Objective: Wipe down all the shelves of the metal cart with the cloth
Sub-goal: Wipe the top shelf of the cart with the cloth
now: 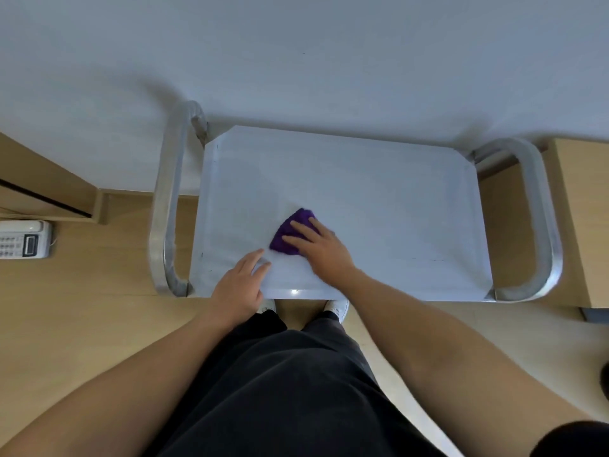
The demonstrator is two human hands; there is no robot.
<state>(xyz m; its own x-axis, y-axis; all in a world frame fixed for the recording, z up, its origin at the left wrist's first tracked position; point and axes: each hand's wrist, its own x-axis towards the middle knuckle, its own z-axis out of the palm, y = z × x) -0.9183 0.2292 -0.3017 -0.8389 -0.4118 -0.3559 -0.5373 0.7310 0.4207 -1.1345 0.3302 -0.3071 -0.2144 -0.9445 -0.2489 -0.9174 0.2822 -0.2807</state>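
Note:
The metal cart's top shelf (379,199) fills the middle of the view, seen from straight above. A purple cloth (290,230) lies bunched on its front left part. My right hand (321,249) presses flat on the cloth with straight fingers. My left hand (242,283) rests with relaxed fingers on the shelf's front edge, just left of the cloth and apart from it. The lower shelves are hidden under the top one.
Tubular handles curve at the cart's left end (168,199) and right end (540,219). A white wall (296,61) stands behind it. A white telephone (24,239) sits at the far left, a wooden cabinet (583,219) at the right. My feet stand at the cart's front.

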